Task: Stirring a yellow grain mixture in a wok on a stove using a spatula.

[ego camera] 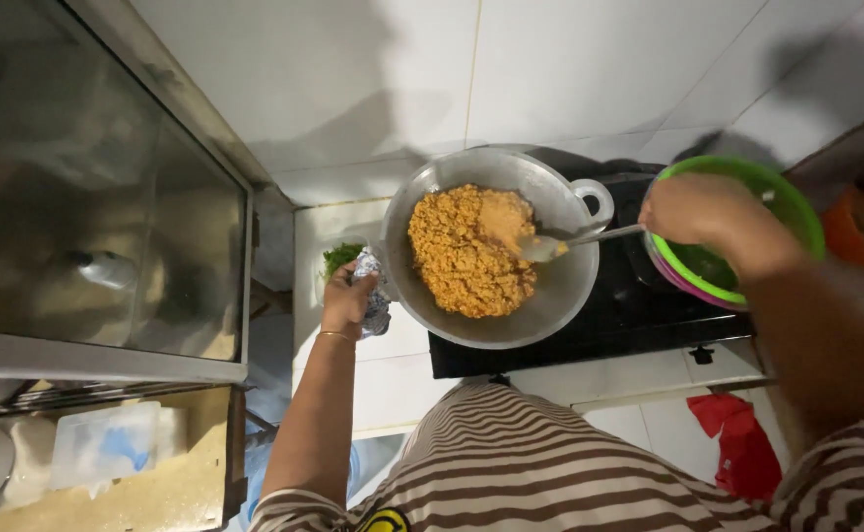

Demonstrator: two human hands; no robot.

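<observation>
A grey metal wok (555,296) full of orange-brown fried rice (466,248) sits on a black stove (649,315). My left hand (346,299) grips the wok's left handle through a patterned cloth (373,286). My right hand (693,209) holds the end of a metal spatula (570,241), whose blade rests in the rice at the wok's right side. The wok's other handle (595,202) shows at the upper right.
Stacked green and pink bowls (797,212) stand right of the wok, partly behind my right hand. Green herbs (341,256) lie on the white tiled counter by my left hand. A glass-topped cabinet (107,197) is at left; a red cloth (742,443) hangs below the counter.
</observation>
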